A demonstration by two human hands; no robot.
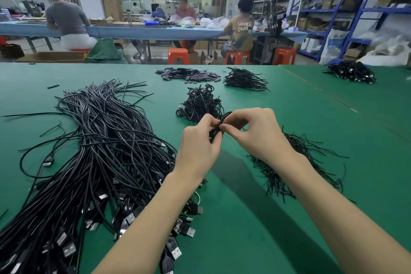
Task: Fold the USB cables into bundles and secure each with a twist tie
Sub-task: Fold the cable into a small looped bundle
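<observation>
One folded USB cable bundle [219,125] sits in the air above the middle of the green table [289,184], held between both hands. The left hand [198,142] curls its fingers round the lower part of the bundle, and the right hand [255,133] pinches it at the middle with thumb and forefinger; whether a twist tie is between those fingers cannot be told.

At 12 o'clock from the hands, just beyond them, lies one heap of finished bundles [200,103]. At 4 o'clock, partly under the right forearm, lies one pile of thin black twist ties [295,162]. At 8 o'clock spreads one large sheaf of loose USB cables [100,151], their plugs toward the near edge.

Farther off toward the far edge are three more piles: flat dark pieces [189,74] at 12 o'clock, short cables [243,79] at 1 o'clock, and another cable heap [352,71] at 2 o'clock.

Beyond the table, three people sit at a long blue bench [133,31].
</observation>
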